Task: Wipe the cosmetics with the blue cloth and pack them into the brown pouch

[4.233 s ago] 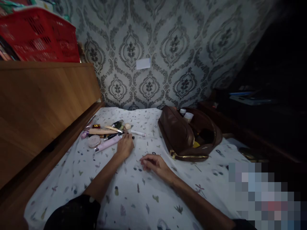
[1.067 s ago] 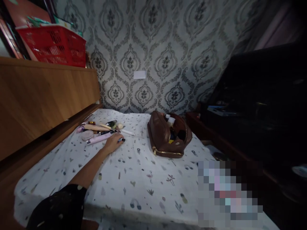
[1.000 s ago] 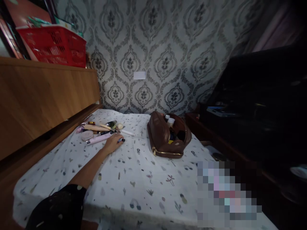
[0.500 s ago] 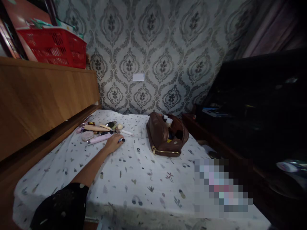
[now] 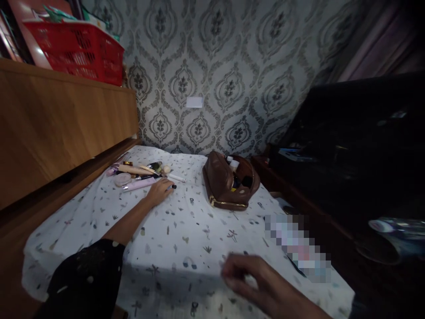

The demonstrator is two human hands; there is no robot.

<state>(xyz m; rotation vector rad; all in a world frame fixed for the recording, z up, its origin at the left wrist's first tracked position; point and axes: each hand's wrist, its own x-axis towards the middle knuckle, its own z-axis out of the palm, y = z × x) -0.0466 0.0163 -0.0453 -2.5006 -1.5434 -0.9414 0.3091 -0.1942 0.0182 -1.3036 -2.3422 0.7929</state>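
"Starting with the small black-ended item (image 5: 173,187): where is it?"

"Under the left hand (image 5: 158,191), out on the white printed cloth (image 5: 159,248). Fingers closed over it, dark end poking past them. (Most of its length is hidden, so the full shape can't be told.)"

"And the right hand (image 5: 244,274)?"

"Low in view, near the cloth's front edge, well apart from the left. Blurred. Fingers loosely bent, with a gap between them and the thumb where something pale shows through."

"What lies about the left hand?"

"Lilac tube (image 5: 138,184) just beside it, one end toward the knuckles. White stick (image 5: 177,177) just beyond the fingers. Past the tube, a loose cluster: round flat case (image 5: 123,179), tan tube (image 5: 131,169), small cream-coloured round piece (image 5: 166,169)."

"Further out?"

"Brown bag (image 5: 219,184), unzipped, well to the right of the cluster, white-topped container (image 5: 234,165) inside. Patterned wall (image 5: 215,53) behind, bearing a white rectangle (image 5: 194,102). Wooden cabinet (image 5: 66,128) along the left side, red basket (image 5: 78,55) on top. Far right, dim (too dark to read)."
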